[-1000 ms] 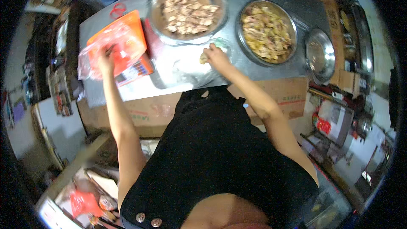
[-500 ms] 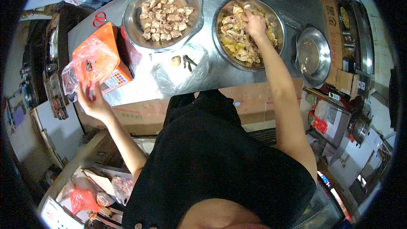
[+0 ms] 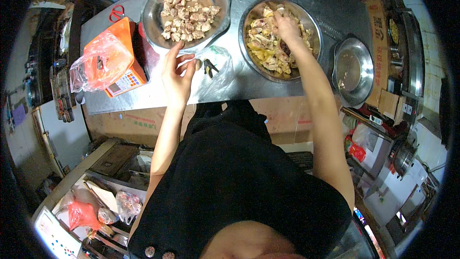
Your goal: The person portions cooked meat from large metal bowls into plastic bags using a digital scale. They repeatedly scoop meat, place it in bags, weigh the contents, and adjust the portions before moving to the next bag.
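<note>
My right hand [image 3: 287, 28] reaches into a steel bowl [image 3: 318, 50] of chopped, yellowish raw meat [image 3: 270, 57]. Its fingers are bent down among the pieces; the fingertips, and whatever they grip, are hidden. Beside the near rim of a second steel bowl [image 3: 226, 0], my left hand [image 3: 177, 73] is raised with fingers apart, nothing visibly in it. Paler meat chunks [image 3: 191, 14] lie in that bowl. Close to my left thumb is a small tan lump [image 3: 198, 64]. A black two-armed tool [image 3: 209, 68] lies on a clear plastic bag [image 3: 220, 79] nearby.
An orange scale [image 3: 127, 74] with a keypad stands at the left, a crumpled clear bag [image 3: 91, 69] on it. Red-handled scissors [image 3: 116, 13] lie behind it. At the right is a smaller steel bowl [image 3: 357, 64] with scraps; cardboard [image 3: 378, 43] borders the metal table [image 3: 163, 100].
My left hand has left the clear bag on the scale and moved right, to the near rim of the left bowl. My right hand stays in the other bowl, nearly unmoved.
</note>
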`<action>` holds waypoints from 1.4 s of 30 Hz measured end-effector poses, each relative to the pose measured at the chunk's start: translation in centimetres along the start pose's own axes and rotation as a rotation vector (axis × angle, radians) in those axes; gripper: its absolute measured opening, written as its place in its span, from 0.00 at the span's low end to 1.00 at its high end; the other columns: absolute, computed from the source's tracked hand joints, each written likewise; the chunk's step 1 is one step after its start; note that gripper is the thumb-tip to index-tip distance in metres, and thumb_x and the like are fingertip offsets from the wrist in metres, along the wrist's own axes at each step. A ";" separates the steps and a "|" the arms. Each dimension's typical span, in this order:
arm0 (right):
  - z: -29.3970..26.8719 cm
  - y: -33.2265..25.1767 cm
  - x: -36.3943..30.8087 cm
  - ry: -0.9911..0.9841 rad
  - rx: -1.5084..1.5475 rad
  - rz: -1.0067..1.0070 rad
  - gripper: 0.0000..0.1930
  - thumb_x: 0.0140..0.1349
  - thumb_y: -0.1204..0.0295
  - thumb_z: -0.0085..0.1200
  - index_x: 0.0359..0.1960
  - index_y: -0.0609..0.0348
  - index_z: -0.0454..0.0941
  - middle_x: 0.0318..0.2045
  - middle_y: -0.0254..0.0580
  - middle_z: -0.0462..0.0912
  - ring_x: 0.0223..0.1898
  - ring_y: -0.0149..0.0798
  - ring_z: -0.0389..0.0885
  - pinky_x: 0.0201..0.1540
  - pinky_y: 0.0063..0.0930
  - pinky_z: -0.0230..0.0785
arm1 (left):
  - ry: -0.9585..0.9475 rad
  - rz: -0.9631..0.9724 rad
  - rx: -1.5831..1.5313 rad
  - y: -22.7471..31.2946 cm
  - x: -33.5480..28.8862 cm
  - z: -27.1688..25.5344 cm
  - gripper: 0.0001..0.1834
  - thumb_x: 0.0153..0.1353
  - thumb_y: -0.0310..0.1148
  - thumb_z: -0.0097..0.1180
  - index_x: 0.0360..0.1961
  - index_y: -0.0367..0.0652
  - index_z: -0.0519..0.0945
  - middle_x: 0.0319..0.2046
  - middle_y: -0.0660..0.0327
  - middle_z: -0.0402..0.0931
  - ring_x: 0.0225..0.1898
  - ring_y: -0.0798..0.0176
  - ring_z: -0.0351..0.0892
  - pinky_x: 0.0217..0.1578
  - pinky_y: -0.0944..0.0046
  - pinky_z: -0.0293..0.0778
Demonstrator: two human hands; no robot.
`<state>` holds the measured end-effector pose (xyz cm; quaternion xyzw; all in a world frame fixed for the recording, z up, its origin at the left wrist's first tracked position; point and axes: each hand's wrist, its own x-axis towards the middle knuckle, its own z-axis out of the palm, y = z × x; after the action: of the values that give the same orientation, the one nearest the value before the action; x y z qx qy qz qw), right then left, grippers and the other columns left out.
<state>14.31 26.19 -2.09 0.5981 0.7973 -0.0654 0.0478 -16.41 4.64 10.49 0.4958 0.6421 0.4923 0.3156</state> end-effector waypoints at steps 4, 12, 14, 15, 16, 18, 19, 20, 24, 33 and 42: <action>1.2 1.3 1.4 -0.032 0.359 0.055 0.25 0.49 0.68 0.63 0.51 0.55 0.72 0.41 0.53 0.82 0.44 0.49 0.81 0.46 0.40 0.75 | -0.023 0.021 0.022 0.6 -0.2 -0.6 0.31 0.56 0.15 0.56 0.62 0.40 0.65 0.57 0.55 0.68 0.45 0.67 0.79 0.39 0.73 0.78; -5.5 4.5 -3.0 -0.364 1.196 0.167 0.14 0.55 0.71 0.57 0.44 0.60 0.76 0.28 0.37 0.80 0.29 0.31 0.80 0.32 0.23 0.73 | -0.065 -0.143 -0.029 -2.2 -2.4 -2.1 0.28 0.54 0.12 0.54 0.58 0.35 0.69 0.51 0.52 0.72 0.42 0.66 0.80 0.40 0.71 0.80; -5.3 4.4 -5.2 -0.368 1.563 0.277 0.13 0.59 0.71 0.57 0.45 0.59 0.75 0.30 0.32 0.75 0.25 0.25 0.73 0.28 0.16 0.70 | -0.141 -0.170 -0.095 -2.9 -2.4 -0.7 0.26 0.56 0.15 0.54 0.58 0.34 0.69 0.47 0.53 0.75 0.43 0.67 0.79 0.42 0.70 0.79; -6.0 4.1 -6.4 -0.385 1.636 0.323 0.14 0.59 0.72 0.57 0.46 0.58 0.74 0.31 0.32 0.76 0.25 0.26 0.74 0.28 0.16 0.70 | -0.194 -0.194 -0.148 -2.8 -2.1 0.3 0.26 0.56 0.15 0.54 0.58 0.34 0.69 0.47 0.54 0.76 0.44 0.66 0.79 0.43 0.70 0.79; -6.7 3.8 -7.5 -0.398 1.708 0.371 0.14 0.60 0.72 0.57 0.47 0.57 0.74 0.33 0.32 0.76 0.26 0.26 0.74 0.29 0.16 0.70 | -0.250 -0.217 -0.201 -2.7 -1.7 1.5 0.26 0.57 0.16 0.54 0.58 0.34 0.68 0.46 0.54 0.76 0.45 0.66 0.78 0.45 0.69 0.78; -6.7 3.8 -9.4 -0.445 1.866 0.355 0.17 0.59 0.68 0.58 0.49 0.56 0.72 0.34 0.33 0.77 0.27 0.28 0.77 0.28 0.18 0.74 | -0.364 -0.129 -0.247 -3.2 -0.5 4.6 0.26 0.58 0.18 0.55 0.59 0.34 0.68 0.48 0.54 0.76 0.48 0.63 0.77 0.48 0.67 0.76; -7.2 3.4 -10.2 -0.454 1.874 0.376 0.18 0.59 0.67 0.57 0.50 0.57 0.71 0.35 0.35 0.78 0.28 0.29 0.77 0.28 0.18 0.74 | -0.418 -0.089 -0.297 -3.0 0.4 6.3 0.27 0.58 0.21 0.56 0.60 0.35 0.67 0.49 0.54 0.76 0.50 0.62 0.76 0.51 0.65 0.74; -7.8 2.8 -10.9 -0.458 1.884 0.400 0.19 0.59 0.66 0.57 0.50 0.57 0.71 0.36 0.37 0.78 0.28 0.29 0.77 0.28 0.19 0.74 | -0.476 -0.047 -0.347 -2.5 1.4 8.2 0.28 0.59 0.24 0.57 0.61 0.36 0.65 0.50 0.53 0.75 0.52 0.61 0.74 0.53 0.63 0.72; -7.0 2.3 -12.2 -0.614 2.151 0.202 0.20 0.62 0.62 0.53 0.51 0.59 0.69 0.39 0.46 0.80 0.30 0.33 0.78 0.32 0.22 0.74 | -0.694 -0.298 -0.697 -0.6 5.2 15.0 0.35 0.61 0.29 0.56 0.67 0.41 0.54 0.62 0.54 0.63 0.56 0.62 0.69 0.55 0.61 0.69; -5.3 -4.3 -14.3 -0.339 2.021 0.245 0.14 0.69 0.65 0.45 0.50 0.61 0.69 0.38 0.40 0.77 0.35 0.31 0.77 0.37 0.23 0.74 | -0.759 -0.432 -0.846 -0.7 3.5 14.7 0.37 0.54 0.19 0.60 0.65 0.41 0.58 0.57 0.57 0.66 0.53 0.60 0.74 0.50 0.60 0.77; -7.0 -19.1 -18.0 -0.706 1.814 -0.191 0.27 0.69 0.66 0.47 0.68 0.58 0.55 0.57 0.43 0.70 0.47 0.32 0.78 0.47 0.26 0.72 | -0.296 -0.649 -1.153 -7.9 -5.4 -4.2 0.34 0.55 0.27 0.63 0.63 0.45 0.62 0.51 0.59 0.71 0.53 0.58 0.72 0.55 0.55 0.72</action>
<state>1.07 5.01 8.54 0.2870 0.4293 -0.8326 -0.2001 -21.09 -2.00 3.92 0.0926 0.3433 0.5632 0.7459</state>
